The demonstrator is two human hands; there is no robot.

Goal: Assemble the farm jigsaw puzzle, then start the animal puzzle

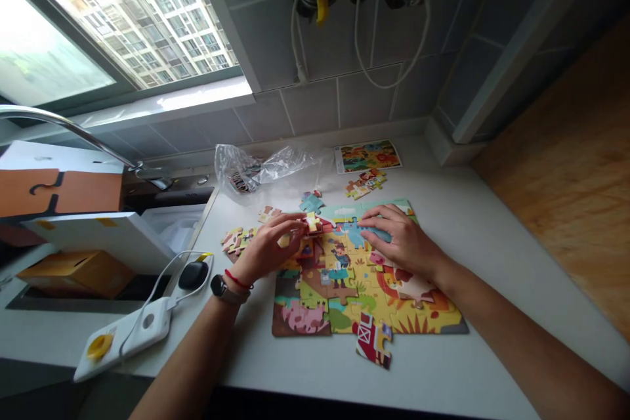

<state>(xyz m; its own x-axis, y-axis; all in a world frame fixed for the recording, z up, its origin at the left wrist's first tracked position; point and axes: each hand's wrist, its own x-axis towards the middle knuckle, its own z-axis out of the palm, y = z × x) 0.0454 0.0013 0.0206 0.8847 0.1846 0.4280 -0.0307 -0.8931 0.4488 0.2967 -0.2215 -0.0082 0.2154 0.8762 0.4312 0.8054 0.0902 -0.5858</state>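
Pinching a small yellow-and-white cardboard piece in the left hand while resting the right hand, fingers spread, near the back edge of a brightly printed rectangular jigsaw puzzle, set between the front and back edges of a pale grey worktop. Showing, in interlocked yellow and green, a standing figure in blue, an orange-maned lion and, toward the front left corner, pink shapes. Sharing the worktop with a loose red-and-white barn piece overlapping the puzzle's front edge and, near the worktop's back edge, a white-bordered picture card and crumpled clear plastic bag.
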